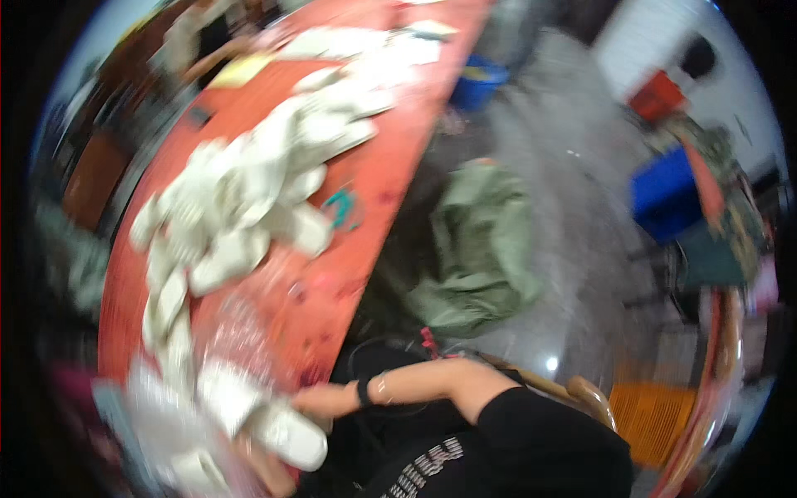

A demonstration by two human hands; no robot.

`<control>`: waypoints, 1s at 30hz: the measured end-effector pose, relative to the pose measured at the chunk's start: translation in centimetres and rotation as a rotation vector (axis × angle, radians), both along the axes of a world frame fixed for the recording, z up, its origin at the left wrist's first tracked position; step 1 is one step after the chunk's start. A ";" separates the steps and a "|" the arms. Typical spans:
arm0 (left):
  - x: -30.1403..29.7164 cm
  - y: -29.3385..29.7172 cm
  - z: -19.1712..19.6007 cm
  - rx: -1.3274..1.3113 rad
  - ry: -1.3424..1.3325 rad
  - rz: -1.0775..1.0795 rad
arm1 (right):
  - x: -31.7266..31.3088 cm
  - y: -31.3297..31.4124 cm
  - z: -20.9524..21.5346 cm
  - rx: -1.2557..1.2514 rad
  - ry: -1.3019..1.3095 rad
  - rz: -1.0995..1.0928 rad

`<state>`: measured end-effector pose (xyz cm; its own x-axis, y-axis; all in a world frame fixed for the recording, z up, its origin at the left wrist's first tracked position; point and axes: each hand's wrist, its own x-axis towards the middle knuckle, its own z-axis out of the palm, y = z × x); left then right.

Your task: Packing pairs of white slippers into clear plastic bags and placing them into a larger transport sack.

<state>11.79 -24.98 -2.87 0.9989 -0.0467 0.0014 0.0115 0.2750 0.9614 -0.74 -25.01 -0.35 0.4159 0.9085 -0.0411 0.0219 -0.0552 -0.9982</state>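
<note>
A pair of white slippers is in front of me at the table's near end, blurred by motion: one slipper (290, 436) is nearer my body, the other (226, 397) to its left. My right hand (324, 402) is closed on the near slipper's edge, its fingertips partly hidden. From below, my left hand (264, 469) grips the pair, with most of its fingers covered by the slippers. Clear plastic bags lie close by, one crumpled bag (237, 332) just beyond the pair and another bag (166, 419) at its left, with a white slipper (199, 473) seen through or beside it.
On the red table (382, 178), a long heap of white slippers (249, 178) stretches away. A teal item (340, 207) lies beside it. A co-worker's arm (220, 58) reaches over the far left edge. A green sack (486, 249) and blue bin (479, 81) stand at right.
</note>
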 end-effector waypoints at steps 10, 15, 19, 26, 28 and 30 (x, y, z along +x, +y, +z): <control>-18.3 20.3 0.6 0.462 0.276 0.663 | 0.4 -1.9 -4.6 -0.332 0.320 -0.165; -19.0 18.7 -0.8 0.184 0.614 0.442 | 0.6 -2.5 -4.9 -0.274 0.086 -0.225; -18.6 17.3 -1.2 0.380 0.585 0.442 | 0.8 -1.8 -5.0 -0.263 0.171 -0.179; -19.1 16.7 -4.4 -0.063 0.500 0.539 | 1.1 -1.3 -3.5 -0.253 0.300 -0.182; -18.6 16.7 -4.0 -0.608 0.556 0.522 | 1.3 -1.5 -3.2 -0.268 0.295 -0.152; -18.3 17.2 -2.1 -0.251 0.309 0.544 | 1.1 -1.9 -2.5 -0.281 0.292 -0.113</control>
<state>-6.47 -7.78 -4.99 0.8364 0.4276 -0.3429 0.0725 0.5338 0.8425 0.41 -26.92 -2.84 0.4460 0.7946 -0.4121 -0.2816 -0.3124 -0.9072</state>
